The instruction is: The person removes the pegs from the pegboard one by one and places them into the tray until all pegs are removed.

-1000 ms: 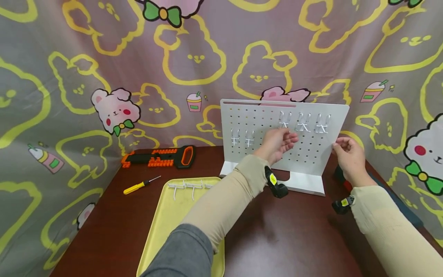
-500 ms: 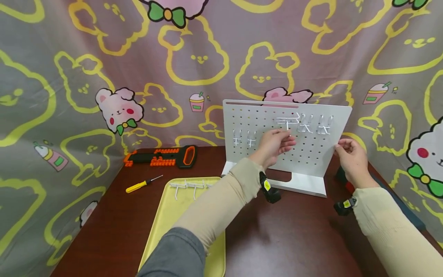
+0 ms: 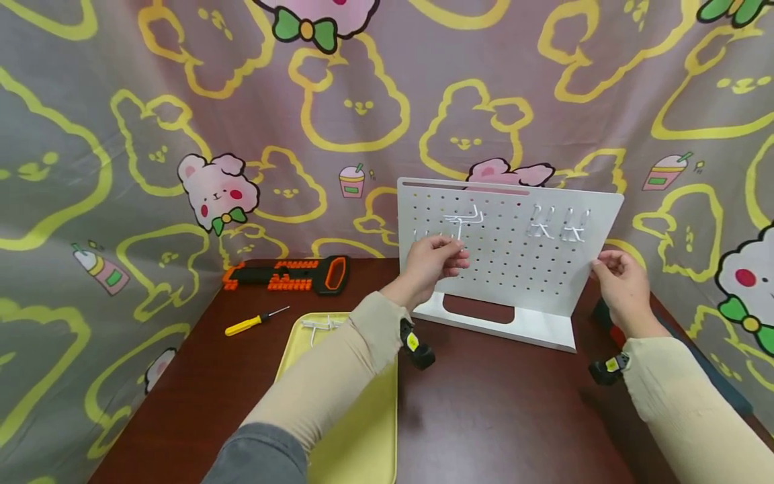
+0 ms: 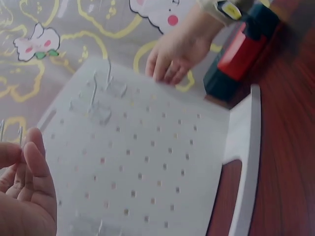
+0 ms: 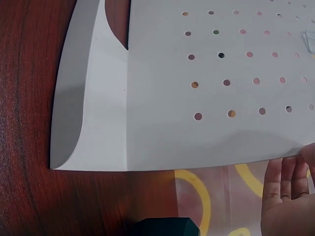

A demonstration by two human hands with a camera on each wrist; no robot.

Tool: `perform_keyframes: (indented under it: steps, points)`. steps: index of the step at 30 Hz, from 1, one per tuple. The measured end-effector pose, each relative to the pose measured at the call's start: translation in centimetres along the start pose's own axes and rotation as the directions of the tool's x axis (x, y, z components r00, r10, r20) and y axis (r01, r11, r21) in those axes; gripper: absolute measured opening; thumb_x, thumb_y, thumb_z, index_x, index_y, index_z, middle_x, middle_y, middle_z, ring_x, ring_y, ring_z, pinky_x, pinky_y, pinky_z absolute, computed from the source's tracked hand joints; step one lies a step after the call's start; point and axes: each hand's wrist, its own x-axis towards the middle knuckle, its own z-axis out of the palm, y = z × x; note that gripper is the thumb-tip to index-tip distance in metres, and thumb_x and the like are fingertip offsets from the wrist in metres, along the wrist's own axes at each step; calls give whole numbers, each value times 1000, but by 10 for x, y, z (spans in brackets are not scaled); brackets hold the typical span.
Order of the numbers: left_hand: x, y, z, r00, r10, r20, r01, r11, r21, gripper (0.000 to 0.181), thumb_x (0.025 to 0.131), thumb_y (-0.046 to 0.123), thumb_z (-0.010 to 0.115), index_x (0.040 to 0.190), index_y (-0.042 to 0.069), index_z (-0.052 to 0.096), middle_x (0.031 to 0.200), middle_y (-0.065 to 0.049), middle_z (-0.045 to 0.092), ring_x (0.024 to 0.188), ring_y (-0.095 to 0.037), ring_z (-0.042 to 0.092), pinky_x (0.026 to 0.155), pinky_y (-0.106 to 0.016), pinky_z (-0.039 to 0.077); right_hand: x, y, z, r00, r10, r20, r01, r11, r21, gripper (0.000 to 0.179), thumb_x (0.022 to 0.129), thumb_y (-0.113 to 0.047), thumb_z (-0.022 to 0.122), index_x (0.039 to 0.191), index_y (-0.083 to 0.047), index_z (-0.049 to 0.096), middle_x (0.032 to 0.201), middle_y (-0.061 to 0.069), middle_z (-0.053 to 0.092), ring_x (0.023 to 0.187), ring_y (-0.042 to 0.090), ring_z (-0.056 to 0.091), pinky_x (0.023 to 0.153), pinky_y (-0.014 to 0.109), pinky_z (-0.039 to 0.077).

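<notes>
My left hand pinches the stem of a white double-prong pegboard hook. That hook is off the board, its prongs level in front of the upper holes. At the right edge of the white pegboard, my right hand grips the rim between thumb and fingers; the right wrist view shows the fingers at that edge. Two white hooks hang at the board's upper right, one being the outer hook. Lower-left hooks are mostly hidden behind my left hand.
A yellow tray with white hooks at its far end stands at the left, partly under my left arm. Further left lie a yellow screwdriver and a black-orange tool. A dark green and red object lies behind the board's right side.
My left hand has taken the third hook from the right off the upper row and carried it left, across the board's front. My right hand stays on the board's edge.
</notes>
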Motion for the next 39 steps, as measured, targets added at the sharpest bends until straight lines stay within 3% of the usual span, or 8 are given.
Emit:
perform_keyframes:
  steps: [8,16,21,29,39]
  points:
    - [-17,-7,-57,999,-13,-53,17,997,76,20,105,5,57,114,-12,64,83,-4,68,70,-8,67,61,-18,53,-1,2,3,1000,15,-1,-15,999,35,4,108,-19,54,109,-23,55,103,-1,49,92,8,53,76,5,49]
    - [-47,-8,-121,992,-43,-115,64,981,183,14,105,5,57,108,-7,63,82,-4,67,68,-9,65,59,-19,52,3,-1,5,1000,9,-1,-9,999,32,4,108,-20,53,108,-24,54,102,-3,48,93,6,54,77,5,49]
    - [-67,-13,-155,987,-46,-152,78,974,211,15,107,5,55,109,-7,62,84,-6,67,70,-10,65,62,-20,53,2,-1,2,1000,17,-10,-16,1000,21,6,108,-20,53,107,-25,53,102,-3,49,91,5,54,77,5,48]
    - [-96,-24,-193,974,-67,-217,123,959,255,19,107,7,54,111,-9,63,86,-6,67,72,-10,66,62,-21,53,3,-1,0,1000,26,-3,-26,999,19,4,108,-20,53,107,-24,54,101,-2,48,89,4,53,75,5,49]
    - [-133,-46,-228,958,-80,-275,160,946,282,21,106,3,53,114,-16,59,84,-6,68,70,-9,66,64,-23,56,4,2,3,999,48,-3,-48,998,39,5,108,-19,53,107,-24,55,102,-2,48,91,7,53,75,4,48]
